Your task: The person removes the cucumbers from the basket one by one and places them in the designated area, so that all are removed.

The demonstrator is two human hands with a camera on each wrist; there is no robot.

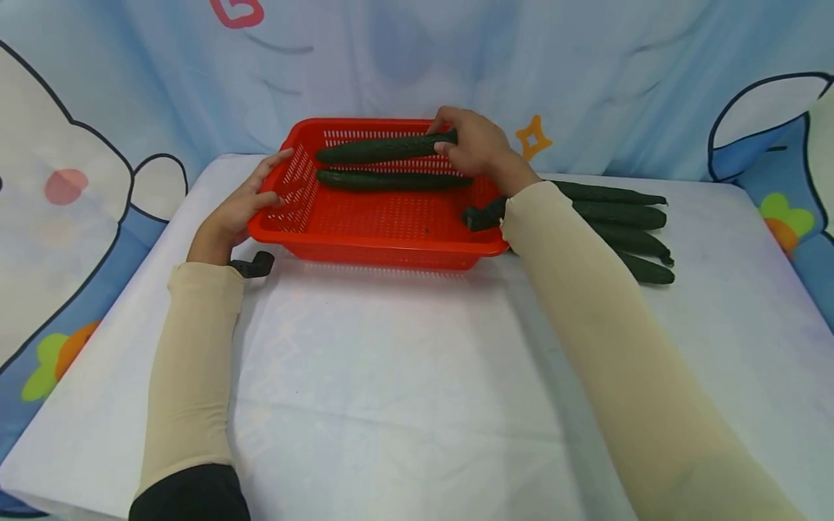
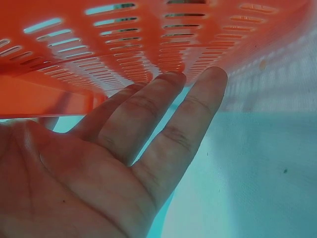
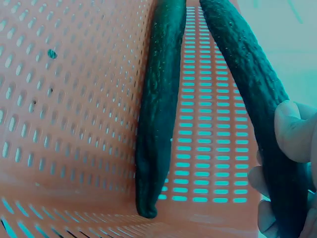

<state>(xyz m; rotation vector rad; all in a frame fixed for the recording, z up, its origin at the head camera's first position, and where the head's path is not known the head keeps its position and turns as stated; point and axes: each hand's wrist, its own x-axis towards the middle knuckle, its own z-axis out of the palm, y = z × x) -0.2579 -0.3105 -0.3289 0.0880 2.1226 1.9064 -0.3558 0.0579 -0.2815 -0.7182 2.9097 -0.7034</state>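
A red plastic basket [image 1: 384, 255] with slotted walls stands on the white-covered table. My left hand [image 1: 237, 213] holds its left side, thumb over the rim; the left wrist view shows the fingers [image 2: 185, 119] extended along the slotted outside. My right hand [image 1: 478, 145] grips one end of a dark green cucumber [image 1: 384, 150] at the basket's back side. In the right wrist view, thumb and fingers pinch this cucumber [image 3: 247, 74], which slants beside the slotted wall. A second cucumber [image 1: 394, 181] lies inside the basket, in front of the held one.
Several more cucumbers [image 1: 619, 215] lie side by side on the table right of the basket, partly hidden by my right forearm. A blue printed curtain [image 1: 417, 65] hangs behind the table [image 1: 391, 391]. Dark wrist devices [image 1: 254, 265] sit at both wrists.
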